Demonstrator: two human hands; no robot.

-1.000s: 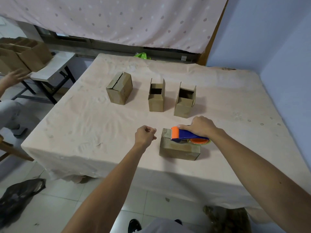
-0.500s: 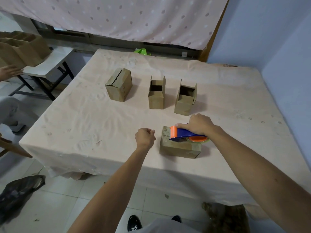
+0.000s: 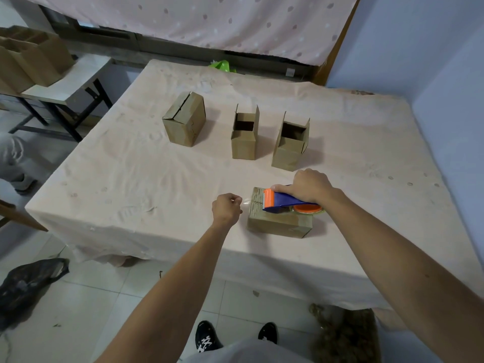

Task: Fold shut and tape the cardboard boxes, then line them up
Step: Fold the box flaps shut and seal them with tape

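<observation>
The right hand [image 3: 310, 186] is closed around a blue and orange tape dispenser [image 3: 286, 203], which rests on top of the near box [image 3: 279, 221] at the table's [image 3: 131, 174] near edge. The left hand [image 3: 226, 208], curled into a loose fist, pinches the clear tape end [image 3: 246, 203] just left of that box. Three more boxes stand farther back.

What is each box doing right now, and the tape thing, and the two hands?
Near box: lying on the table, flaps shut, tape dispenser resting on top.
Left back box: flaps folded down, seam slightly gaping, no tape visible.
Middle back box: upright, top open.
Right back box: upright, top open.
Tape dispenser: held on the near box.
Right hand: grip closed on the dispenser.
Left hand: pinching the clear tape end.
</observation>
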